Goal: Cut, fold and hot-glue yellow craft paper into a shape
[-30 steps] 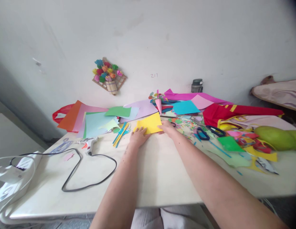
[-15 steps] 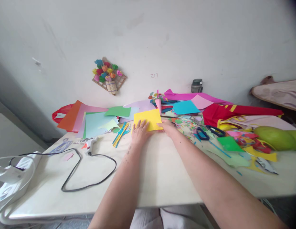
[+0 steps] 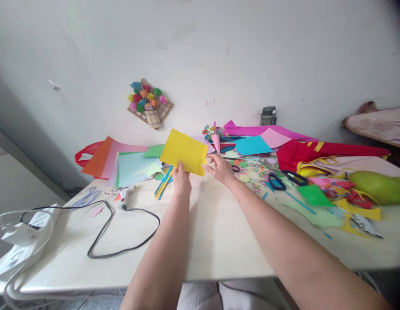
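A yellow sheet of paper [image 3: 183, 151] is held up, tilted, above the table. My left hand [image 3: 182, 180] grips its lower edge, thumb on the near face and the other fingers hidden behind. At the sheet's right edge, my right hand [image 3: 220, 168] has its thumb and fingertips closed on the paper. Blue and yellow paper strips [image 3: 164, 183] lie just left of my left hand. Close to my right hand are small scissors [image 3: 235, 168] and many tiny coloured paper scraps [image 3: 251, 176].
A glue gun [image 3: 125, 197] with a black cord [image 3: 100, 236] lies left, near a white power strip [image 3: 47, 221]. Coloured sheets [image 3: 132, 165] spread along the back. Dark-handled scissors [image 3: 277, 181], a green paper piece [image 3: 314, 196] and a red cloth [image 3: 293, 153] lie right.
The yellow paper has been raised off the table and turned. My left hand has gone from lying flat on it to gripping its lower edge; my right hand still holds the right edge.
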A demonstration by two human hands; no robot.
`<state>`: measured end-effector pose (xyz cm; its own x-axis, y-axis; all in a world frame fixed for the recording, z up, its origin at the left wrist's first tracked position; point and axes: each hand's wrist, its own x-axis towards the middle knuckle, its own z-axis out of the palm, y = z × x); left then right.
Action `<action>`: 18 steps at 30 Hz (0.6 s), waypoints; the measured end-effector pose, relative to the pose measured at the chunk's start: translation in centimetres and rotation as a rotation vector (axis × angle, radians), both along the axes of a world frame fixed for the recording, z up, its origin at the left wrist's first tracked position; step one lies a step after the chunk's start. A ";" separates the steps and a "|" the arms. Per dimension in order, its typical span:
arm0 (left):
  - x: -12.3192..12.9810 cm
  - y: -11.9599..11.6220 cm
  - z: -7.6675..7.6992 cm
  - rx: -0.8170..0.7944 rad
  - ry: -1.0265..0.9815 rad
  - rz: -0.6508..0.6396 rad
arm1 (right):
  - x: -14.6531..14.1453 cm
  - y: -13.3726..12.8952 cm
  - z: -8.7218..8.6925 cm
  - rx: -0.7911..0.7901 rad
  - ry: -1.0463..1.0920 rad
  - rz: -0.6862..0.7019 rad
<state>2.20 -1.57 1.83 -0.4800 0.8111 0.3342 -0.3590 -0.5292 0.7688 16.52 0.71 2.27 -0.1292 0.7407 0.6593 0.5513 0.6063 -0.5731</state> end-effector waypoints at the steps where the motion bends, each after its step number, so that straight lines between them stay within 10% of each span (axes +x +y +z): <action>1: 0.2 0.0 0.0 0.024 -0.095 -0.056 | -0.2 -0.4 0.0 0.099 -0.103 -0.005; 6: 1.3 -0.1 -0.3 -0.043 -0.345 -0.197 | -1.4 -1.8 0.2 0.372 -0.555 0.013; 12: 1.3 0.1 -0.7 -0.189 -0.361 -0.236 | -1.0 -0.4 -0.4 0.307 -0.742 0.049; 18: -1.3 0.4 -0.9 -0.397 0.082 0.248 | 0.8 1.4 -1.5 -0.070 -0.703 0.164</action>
<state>0.87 -1.21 0.90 -0.6603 0.7481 0.0664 -0.1884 -0.2505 0.9496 17.31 2.10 0.81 -0.6184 0.7125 0.3316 0.7084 0.6881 -0.1571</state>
